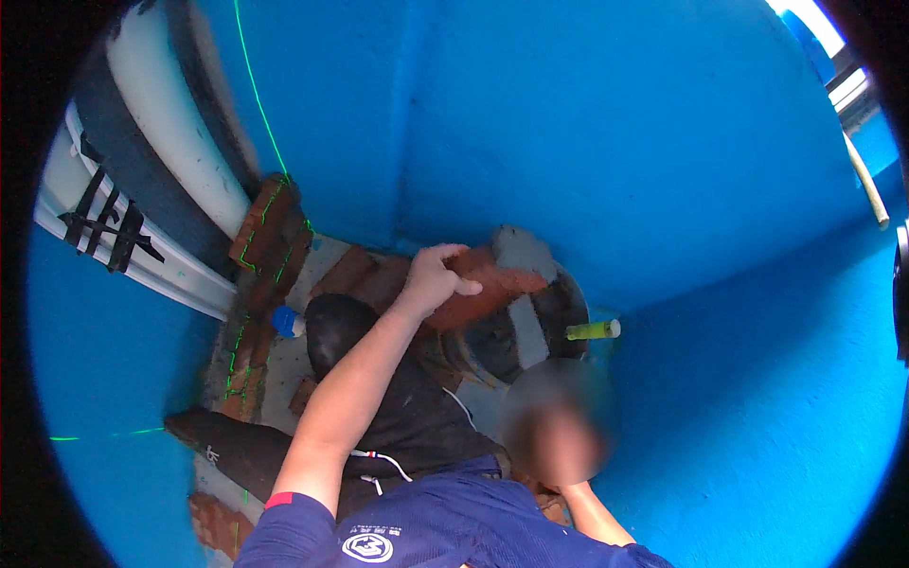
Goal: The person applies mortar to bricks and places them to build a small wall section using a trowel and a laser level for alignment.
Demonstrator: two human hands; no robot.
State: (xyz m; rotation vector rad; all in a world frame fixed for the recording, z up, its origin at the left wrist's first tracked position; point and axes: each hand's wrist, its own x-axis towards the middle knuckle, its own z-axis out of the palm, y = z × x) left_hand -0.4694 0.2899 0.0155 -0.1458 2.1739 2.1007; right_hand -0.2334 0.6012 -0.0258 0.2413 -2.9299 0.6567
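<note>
My left hand (437, 279) is closed round the near end of a reddish-brown brick (483, 298), thumb on top. Grey mortar (524, 257) coats the far end of that brick. Beneath it stands a round dark bucket (576, 301), partly covered by the brick, with a flat grey strip (528, 331) across its opening. My right hand (563, 445) is low on the right, close to my body. A blur covers its fingers, so what it holds, if anything, cannot be made out.
Low brickwork (268, 232) with green laser lines runs along the left. Loose bricks (350, 272) lie beyond my knee. A blue-capped bottle (287, 322) stands left of it, and a yellow-green tube (594, 330) lies right of the bucket. Blue walls (606, 142) enclose the space closely.
</note>
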